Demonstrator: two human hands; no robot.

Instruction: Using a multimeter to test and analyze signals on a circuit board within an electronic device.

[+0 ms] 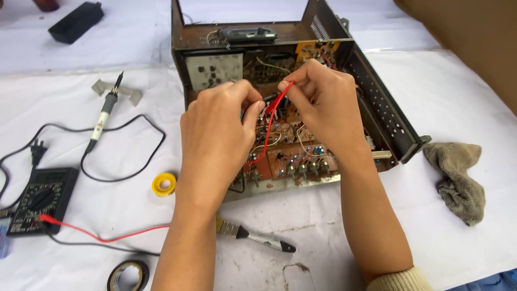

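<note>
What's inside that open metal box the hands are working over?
Inside the open metal chassis sit brown circuit boards with small components and a red wire, pinched by the left hand and right hand. The hands cover the middle of the boards, so parts there stay hidden.

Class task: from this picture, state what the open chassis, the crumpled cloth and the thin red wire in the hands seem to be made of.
Open chassis: likely sheet metal, dark and rust-stained, with punched holes.
Cloth: soft woven or knitted fabric, grey-brown, crumpled.
Red wire: probably plastic-insulated; glossy, bends freely.

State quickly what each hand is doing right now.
Left hand: closed, pinching the red wire.
Right hand: closed, pinching the same wire's upper end.
</note>
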